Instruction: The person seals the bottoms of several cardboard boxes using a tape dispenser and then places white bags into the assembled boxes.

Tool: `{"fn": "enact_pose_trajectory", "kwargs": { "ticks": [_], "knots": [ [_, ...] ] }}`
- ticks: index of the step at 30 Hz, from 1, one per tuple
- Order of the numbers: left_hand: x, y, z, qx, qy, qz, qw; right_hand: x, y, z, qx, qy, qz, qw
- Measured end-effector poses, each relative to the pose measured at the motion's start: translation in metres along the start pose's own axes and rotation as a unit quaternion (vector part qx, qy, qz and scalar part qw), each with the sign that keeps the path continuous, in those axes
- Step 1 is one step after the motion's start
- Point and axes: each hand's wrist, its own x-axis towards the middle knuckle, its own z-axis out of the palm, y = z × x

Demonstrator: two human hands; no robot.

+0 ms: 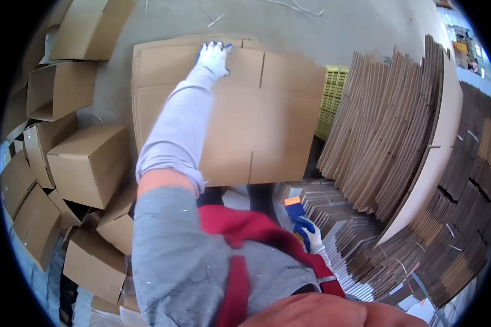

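A flat, folded cardboard box [232, 117] lies in front of me, with slots cut into its near and far sides. My left hand [214, 59], in a white glove with blue fingertips, rests near its far edge with the fingers spread. Another cardboard layer shows just beyond that edge. Low at my right side, my right hand [311, 237], gloved in white and blue, is closed around a blue tape dispenser [295, 209] with an orange end. Part of the dispenser is hidden by the fingers.
Assembled cardboard boxes [87, 163] are piled on the left. To the right stands a dense row of flattened boxes [384, 125], with a yellow-green plastic crate [333, 101] beside it. More flat cardboard bundles [458, 207] are at far right. White strap scraps [215, 20] lie on the floor.
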Motion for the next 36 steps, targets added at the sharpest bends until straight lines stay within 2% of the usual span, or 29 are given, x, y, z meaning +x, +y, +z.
{"fn": "enact_pose_trajectory", "kwargs": {
  "ticks": [2,3,4,6,8,10,11,12,13,14,15,16,18,20,21,22,24,26,27,28,30,32,33,34,36],
  "knots": [
    [-0.008,-0.011,-0.012,-0.015,0.007,0.004,1.000,-0.009,-0.033,0.012,0.146,0.037,0.052,0.987],
    [-0.009,-0.018,-0.027,-0.031,-0.030,-0.004,0.999,-0.007,-0.044,0.007,0.141,0.022,0.022,0.989],
    [-0.010,-0.023,-0.046,-0.049,-0.062,-0.012,0.997,-0.003,-0.041,0.002,0.189,0.044,-0.016,0.981],
    [-0.036,-0.029,-0.088,-0.023,-0.021,-0.021,0.999,0.001,-0.056,-0.026,0.198,0.048,-0.092,0.975],
    [-0.076,-0.032,-0.148,-0.065,-0.069,-0.002,0.996,-0.009,-0.126,-0.052,0.178,0.065,-0.216,0.958],
    [-0.111,-0.042,-0.158,-0.063,0.029,0.099,0.993,-0.023,-0.180,-0.078,0.172,0.112,-0.314,0.927],
    [-0.142,-0.027,-0.190,-0.051,-0.036,0.102,0.993,-0.034,-0.207,-0.089,0.134,0.141,-0.361,0.912],
    [-0.175,-0.015,-0.211,-0.071,-0.033,0.115,0.990,-0.047,-0.235,-0.104,0.093,0.178,-0.404,0.893],
    [-0.203,-0.010,-0.210,-0.092,0.014,0.158,0.983,-0.064,-0.264,-0.116,0.039,0.186,-0.441,0.877],
    [-0.237,0.001,-0.224,-0.054,0.041,0.212,0.975,-0.082,-0.291,-0.126,-0.016,0.196,-0.473,0.859],
    [-0.275,0.015,-0.239,-0.031,0.088,0.264,0.960,-0.098,-0.317,-0.134,-0.130,0.243,-0.518,0.810],
    [-0.316,0.037,-0.258,0.032,0.087,0.213,0.973,-0.106,-0.335,-0.136,-0.244,0.278,-0.549,0.750],
    [-0.372,0.054,-0.274,-0.006,0.174,0.258,0.950,-0.103,-0.351,-0.131,-0.351,0.299,-0.499,0.733],
    [-0.400,0.063,-0.269,0.052,0.183,0.240,0.952,-0.089,-0.352,-0.112,-0.403,0.272,-0.527,0.697],
    [-0.401,0.065,-0.261,0.069,0.163,0.216,0.960,-0.078,-0.348,-0.096,-0.452,0.235,-0.507,0.695],
    [-0.400,0.070,-0.247,0.079,0.176,0.141,0.971,-0.073,-0.346,-0.076,-0.499,0.194,-0.482,0.693],
    [-0.393,0.078,-0.243,0.038,0.238,0.110,0.964,-0.080,-0.347,-0.038,-0.610,0.093,-0.413,0.670],
    [-0.384,0.092,-0.245,0.056,0.222,0.081,0.970,-0.068,-0.332,-0.007,-0.615,0.021,-0.423,0.665],
    [-0.382,0.092,-0.245,0.057,0.226,0.100,0.967,-0.063,-0.329,0.000,-0.609,0.018,-0.418,0.674],
    [-0.381,0.090,-0.247,0.060,0.234,0.115,0.964,-0.054,-0.328,0.000,-0.571,0.038,-0.434,0.696],
    [-0.377,0.077,-0.249,0.039,0.253,0.185,0.949,-0.035,-0.339,-0.013,-0.555,0.056,-0.434,0.707],
    [-0.391,0.069,-0.248,0.027,0.251,0.211,0.944,-0.028,-0.361,-0.033,-0.504,0.079,-0.452,0.732],
    [-0.410,0.074,-0.254,0.038,0.221,0.237,0.945,-0.031,-0.374,-0.039,-0.524,0.138,-0.474,0.694],
    [-0.431,0.078,-0.255,0.009,0.131,0.250,0.959,-0.034,-0.383,-0.044,-0.540,0.190,-0.491,0.656],
    [-0.468,0.098,-0.245,-0.023,-0.099,0.222,0.970,-0.029,-0.404,-0.041,-0.527,0.174,-0.463,0.691]
  ]
}}
